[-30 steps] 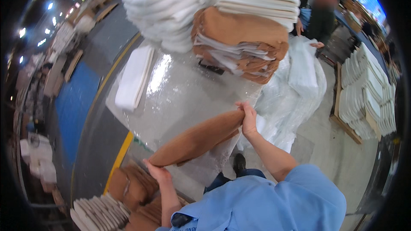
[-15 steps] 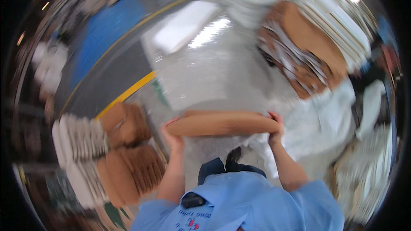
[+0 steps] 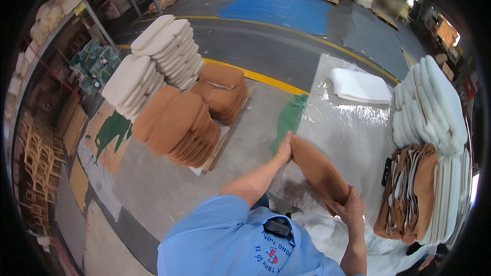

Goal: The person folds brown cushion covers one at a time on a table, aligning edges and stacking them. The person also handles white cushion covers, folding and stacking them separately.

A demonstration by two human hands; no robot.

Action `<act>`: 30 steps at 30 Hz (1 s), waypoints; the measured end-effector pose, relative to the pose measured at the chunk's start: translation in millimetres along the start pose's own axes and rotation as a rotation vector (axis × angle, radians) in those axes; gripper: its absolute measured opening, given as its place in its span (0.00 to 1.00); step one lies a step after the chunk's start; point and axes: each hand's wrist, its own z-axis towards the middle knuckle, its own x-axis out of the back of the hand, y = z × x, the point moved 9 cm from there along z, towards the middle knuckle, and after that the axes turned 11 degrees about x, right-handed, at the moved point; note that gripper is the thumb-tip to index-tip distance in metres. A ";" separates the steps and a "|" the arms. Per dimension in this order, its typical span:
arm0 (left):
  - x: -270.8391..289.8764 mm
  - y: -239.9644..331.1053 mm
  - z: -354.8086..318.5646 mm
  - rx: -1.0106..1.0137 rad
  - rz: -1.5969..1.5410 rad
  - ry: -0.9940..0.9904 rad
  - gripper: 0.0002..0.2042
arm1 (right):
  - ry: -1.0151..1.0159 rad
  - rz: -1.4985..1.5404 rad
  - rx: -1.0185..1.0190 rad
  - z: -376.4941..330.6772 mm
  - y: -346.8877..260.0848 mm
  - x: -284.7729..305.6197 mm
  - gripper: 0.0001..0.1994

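Hands: your left hand (image 3: 284, 147) is pinching far end of flat tan-brown fabric cushion cover (image 3: 318, 171); right hand (image 3: 350, 206) is gripping near end.
Where: cover's hanging tilted over clear plastic-covered table (image 3: 353, 133).
Risk: thin pinch, so cover's prob. slipping if you're swinging it.
Change: vs 0.5 s ago, cover's tilting steeper; you're now facing stacked tan cushions (image 3: 179, 122).

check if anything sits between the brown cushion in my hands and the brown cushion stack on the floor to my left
Nothing visible does. Both hands, left and right, hold the cushion above the table edge; only bare floor lies between it and the brown stack.
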 end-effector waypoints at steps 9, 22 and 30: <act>1.1 36.8 -19.5 -0.103 0.278 -0.098 0.42 | -0.057 0.041 -0.063 9.5 -0.2 -6.2 0.38; 159.1 156.6 -133.2 0.184 0.272 -0.840 0.33 | -0.352 0.721 -0.101 83.7 -128.0 -50.9 0.42; 278.2 288.5 -170.6 -0.378 0.332 -0.204 0.33 | 0.775 0.215 0.367 247.6 -272.3 25.6 0.32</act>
